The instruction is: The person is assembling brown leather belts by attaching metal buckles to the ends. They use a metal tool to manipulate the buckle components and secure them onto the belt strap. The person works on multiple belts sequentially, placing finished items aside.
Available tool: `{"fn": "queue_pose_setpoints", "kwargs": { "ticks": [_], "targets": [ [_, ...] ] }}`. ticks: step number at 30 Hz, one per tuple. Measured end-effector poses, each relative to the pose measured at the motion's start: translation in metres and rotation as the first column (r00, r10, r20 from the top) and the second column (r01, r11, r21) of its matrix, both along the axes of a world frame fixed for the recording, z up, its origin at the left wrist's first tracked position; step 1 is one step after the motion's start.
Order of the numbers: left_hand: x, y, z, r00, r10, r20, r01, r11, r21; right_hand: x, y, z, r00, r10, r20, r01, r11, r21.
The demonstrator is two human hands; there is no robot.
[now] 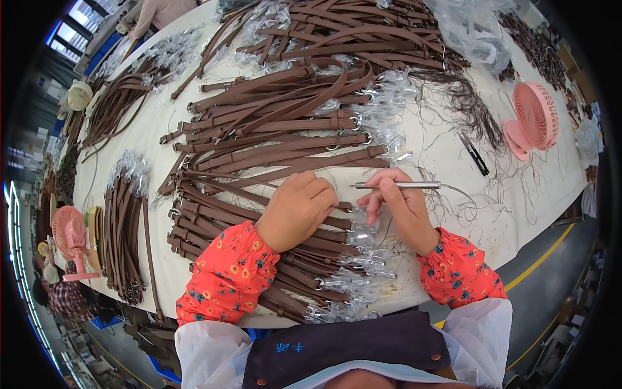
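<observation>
My right hand [405, 207] holds a slim silver pen-shaped tool [414, 185] between thumb and fingers. The tool's thin tip points left, and a thin cord trails from its other end. Close to that tip, my left hand [301, 211] is closed on a brown strap [246, 192], with its fingers hiding part of it. Beneath both hands lies a row of brown straps [207, 223] with metal rings and buckles. Clear plastic wrapping [366, 259] covers the hardware at their right ends.
Black-handled snips [474, 155] and a pink fan [532, 117] stand right, near a tangle of dark threads [463, 97]. More straps [350, 29] pile up at the back. A strap bundle [123, 233] and another pink fan [70, 233] are left. A person [159, 14] is at the far left.
</observation>
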State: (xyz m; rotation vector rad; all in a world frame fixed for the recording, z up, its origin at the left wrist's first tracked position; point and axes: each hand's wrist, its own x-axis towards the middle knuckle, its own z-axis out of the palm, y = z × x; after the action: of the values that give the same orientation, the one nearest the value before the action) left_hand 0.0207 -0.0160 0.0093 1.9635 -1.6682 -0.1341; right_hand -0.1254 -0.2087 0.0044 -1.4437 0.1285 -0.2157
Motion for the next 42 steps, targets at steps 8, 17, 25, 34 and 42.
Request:
{"fn": "queue_pose_setpoints", "kwargs": {
  "ticks": [8, 17, 25, 34, 42],
  "targets": [
    [-0.003, -0.002, 0.005, 0.866, 0.118, -0.487, -0.106, 0.993, 0.052, 0.000, -0.001, -0.002, 1.000, 0.000, -0.002, 0.000, 0.999, 0.045],
    [-0.005, 0.002, -0.006, 0.992, -0.001, -0.125, -0.003, 0.999, -0.037, -0.002, -0.002, 0.000, 0.995, 0.081, -0.063, -0.079, 0.997, 0.024],
    [-0.002, -0.003, 0.001, 0.957, 0.043, -0.287, -0.044, 0.999, 0.003, -0.003, 0.000, 0.003, 0.986, 0.114, -0.125, -0.117, 0.993, -0.022],
    [-0.002, -0.002, -0.001, 0.943, 0.066, -0.327, -0.067, 0.998, 0.008, -0.002, 0.000, 0.002, 0.978, 0.146, -0.151, -0.151, 0.988, -0.025],
    [-0.003, -0.002, -0.001, 0.945, 0.066, -0.321, -0.068, 0.998, 0.006, -0.001, 0.000, 0.003, 0.980, 0.144, -0.138, -0.152, 0.987, -0.049]
  ]
}}
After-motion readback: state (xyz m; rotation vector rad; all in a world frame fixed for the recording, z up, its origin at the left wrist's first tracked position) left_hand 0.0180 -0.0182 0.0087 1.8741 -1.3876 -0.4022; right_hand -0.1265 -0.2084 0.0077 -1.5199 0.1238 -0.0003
